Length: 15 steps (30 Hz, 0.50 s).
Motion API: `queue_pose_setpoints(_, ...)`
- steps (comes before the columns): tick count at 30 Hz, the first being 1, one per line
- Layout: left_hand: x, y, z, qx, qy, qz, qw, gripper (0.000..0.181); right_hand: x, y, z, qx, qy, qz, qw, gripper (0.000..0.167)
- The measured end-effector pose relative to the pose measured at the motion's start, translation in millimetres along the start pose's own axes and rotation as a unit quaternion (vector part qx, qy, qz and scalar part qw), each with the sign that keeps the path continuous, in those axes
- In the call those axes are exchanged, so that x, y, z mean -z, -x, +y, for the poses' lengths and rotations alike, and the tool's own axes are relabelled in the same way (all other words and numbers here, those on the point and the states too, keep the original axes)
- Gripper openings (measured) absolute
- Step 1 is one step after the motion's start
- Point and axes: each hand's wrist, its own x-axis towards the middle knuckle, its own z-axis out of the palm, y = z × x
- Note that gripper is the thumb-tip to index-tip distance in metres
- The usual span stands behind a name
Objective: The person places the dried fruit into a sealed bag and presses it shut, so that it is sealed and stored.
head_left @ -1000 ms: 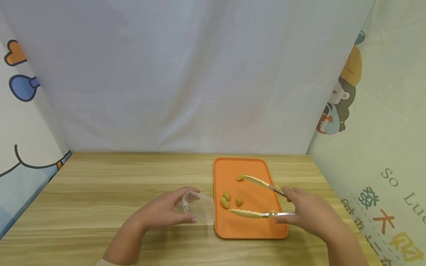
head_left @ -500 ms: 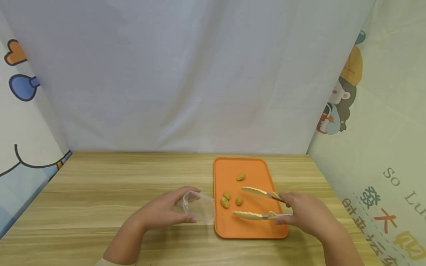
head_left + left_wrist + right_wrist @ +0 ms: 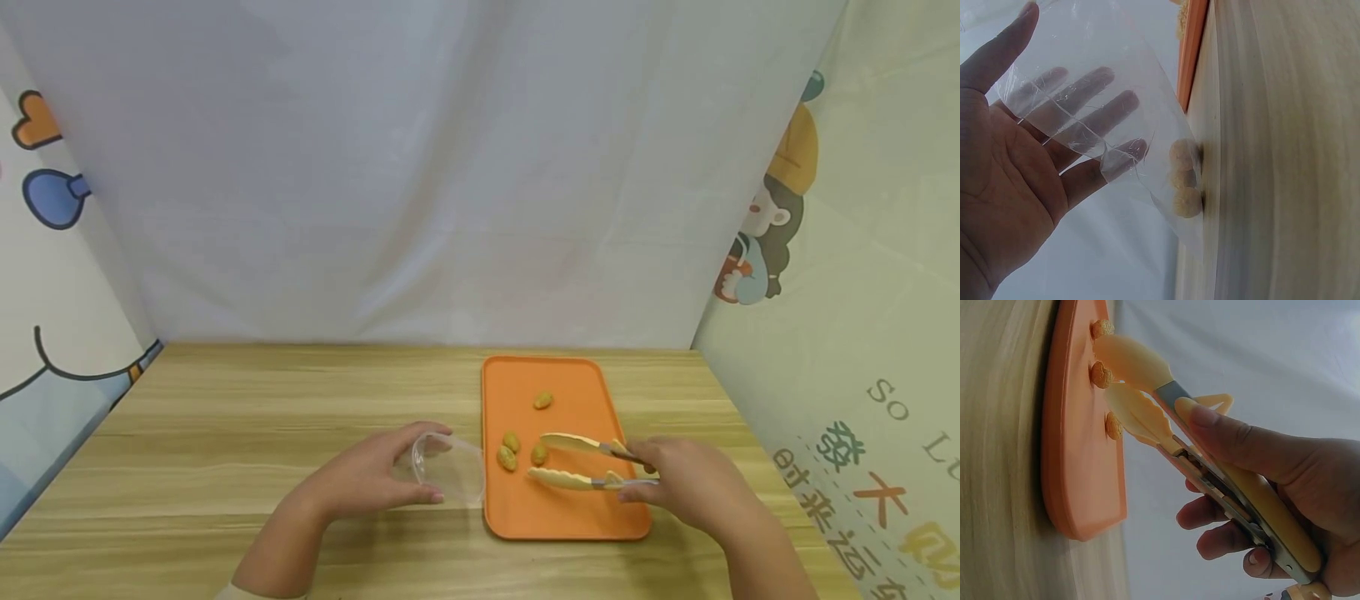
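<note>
Your right grip (image 3: 686, 479) wraps the parted tongs (image 3: 572, 442), the nearest tan nugget (image 3: 538, 455) between their tips at nine o'clock; squeeze gently. Your left grip (image 3: 367, 477), spread, props the clear bag (image 3: 459, 471) at the tray's (image 3: 570, 521) nine o'clock.

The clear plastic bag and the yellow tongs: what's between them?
In the head view, two brownish lumps on the orange tray lie between the plastic bag and the tongs; a third lump sits near the tongs' tips.

Curtained booth: pale hanging cloth (image 3: 420, 167) behind, cartoon-printed sheets (image 3: 877, 233) either side
</note>
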Motion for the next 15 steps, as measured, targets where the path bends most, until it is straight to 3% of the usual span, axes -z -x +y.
queue_pose_setpoints(15, 1.3, 1.0, 1.7, 0.005, 0.001, -0.001, 1.0000, 0.066, -0.1, -0.7, 0.1, 0.009, 0.015, 0.014, 0.9997, 0.028)
